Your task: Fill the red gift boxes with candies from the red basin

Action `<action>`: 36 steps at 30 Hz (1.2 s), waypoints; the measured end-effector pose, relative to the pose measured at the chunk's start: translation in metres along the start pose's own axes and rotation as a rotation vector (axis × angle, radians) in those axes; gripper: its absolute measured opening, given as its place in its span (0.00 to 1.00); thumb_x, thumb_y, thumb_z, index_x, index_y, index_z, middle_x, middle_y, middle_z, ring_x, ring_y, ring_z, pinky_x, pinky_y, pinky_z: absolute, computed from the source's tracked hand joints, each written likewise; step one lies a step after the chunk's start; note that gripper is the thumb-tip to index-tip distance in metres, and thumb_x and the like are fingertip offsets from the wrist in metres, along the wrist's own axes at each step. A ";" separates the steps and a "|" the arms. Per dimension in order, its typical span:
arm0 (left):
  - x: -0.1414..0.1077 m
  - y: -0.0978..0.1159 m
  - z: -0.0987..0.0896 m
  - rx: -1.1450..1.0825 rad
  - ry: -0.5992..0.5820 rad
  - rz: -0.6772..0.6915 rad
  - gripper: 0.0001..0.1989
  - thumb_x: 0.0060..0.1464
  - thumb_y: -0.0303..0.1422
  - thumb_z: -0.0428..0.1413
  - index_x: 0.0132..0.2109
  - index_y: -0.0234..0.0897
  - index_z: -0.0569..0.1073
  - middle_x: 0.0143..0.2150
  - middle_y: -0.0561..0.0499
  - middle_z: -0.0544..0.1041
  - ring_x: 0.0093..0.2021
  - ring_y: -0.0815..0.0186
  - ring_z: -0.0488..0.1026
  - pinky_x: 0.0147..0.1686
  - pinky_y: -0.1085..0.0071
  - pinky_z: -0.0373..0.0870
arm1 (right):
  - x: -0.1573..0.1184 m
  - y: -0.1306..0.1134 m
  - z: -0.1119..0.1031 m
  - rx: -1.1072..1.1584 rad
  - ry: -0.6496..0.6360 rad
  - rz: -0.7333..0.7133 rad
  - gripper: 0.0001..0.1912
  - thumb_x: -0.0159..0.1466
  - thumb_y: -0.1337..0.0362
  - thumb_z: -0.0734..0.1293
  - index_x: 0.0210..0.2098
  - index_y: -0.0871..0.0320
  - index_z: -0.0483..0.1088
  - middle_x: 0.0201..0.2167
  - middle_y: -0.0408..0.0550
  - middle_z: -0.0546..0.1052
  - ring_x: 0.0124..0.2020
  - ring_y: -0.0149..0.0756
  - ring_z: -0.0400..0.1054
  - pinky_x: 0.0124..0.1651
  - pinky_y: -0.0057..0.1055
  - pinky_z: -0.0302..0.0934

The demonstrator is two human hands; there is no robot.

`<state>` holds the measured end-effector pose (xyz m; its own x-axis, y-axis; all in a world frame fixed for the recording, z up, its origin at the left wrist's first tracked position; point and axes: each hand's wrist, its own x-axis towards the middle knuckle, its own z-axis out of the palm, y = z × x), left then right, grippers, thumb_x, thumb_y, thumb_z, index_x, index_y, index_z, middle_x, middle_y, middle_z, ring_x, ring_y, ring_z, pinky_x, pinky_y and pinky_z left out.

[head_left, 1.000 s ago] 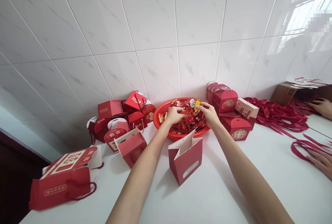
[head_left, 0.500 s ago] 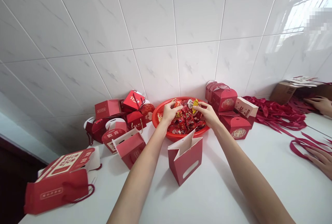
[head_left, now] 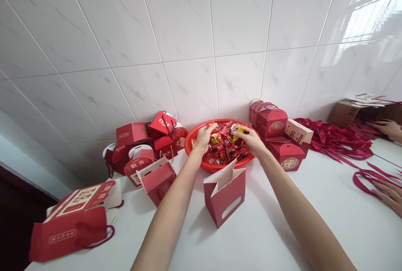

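A red plastic basket (head_left: 216,169) holds a heap of wrapped candies (head_left: 224,144), mostly red with some gold. My right hand (head_left: 253,142) is over its right side, thumb and fingers closed on a yellow-wrapped candy (head_left: 239,132). A candy with a pale, dark-marked wrapper (head_left: 233,127) lies just left of it. On the left side of the heap, my left hand (head_left: 204,138) has its fingers curled together; what they hold, if anything, is hidden. In front of the basket, between my forearms, an open-topped red paper gift box (head_left: 225,200) stands upright on the white table.
Red gift boxes (head_left: 141,162) cluster on the left, with a larger one (head_left: 69,233) nearer me. More boxes (head_left: 276,137) are stacked right of the basket. Dark red ribbons (head_left: 337,141), a cardboard box (head_left: 344,114) and another person's hands (head_left: 391,195) are farther right. A tiled wall (head_left: 188,82) rises behind.
My left hand has turned, and its thumb no longer shows apart from the fingers. My right hand, with the yellow candy, has lowered slightly into the heap. The gift box stays put.
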<state>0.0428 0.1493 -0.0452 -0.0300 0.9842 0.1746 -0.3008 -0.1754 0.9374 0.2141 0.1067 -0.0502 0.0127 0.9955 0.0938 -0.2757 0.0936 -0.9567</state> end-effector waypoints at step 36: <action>0.008 -0.014 -0.010 0.236 -0.140 0.227 0.05 0.44 0.30 0.62 0.32 0.36 0.78 0.36 0.49 0.80 0.38 0.63 0.77 0.46 0.64 0.74 | 0.001 0.002 -0.002 0.156 0.021 -0.032 0.26 0.38 0.50 0.82 0.29 0.57 0.73 0.22 0.41 0.75 0.23 0.35 0.73 0.21 0.27 0.65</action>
<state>0.0373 0.1600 -0.0595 0.0646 0.9093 0.4111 -0.0720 -0.4066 0.9108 0.2156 0.1080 -0.0527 0.0434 0.9923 0.1162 -0.4212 0.1236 -0.8985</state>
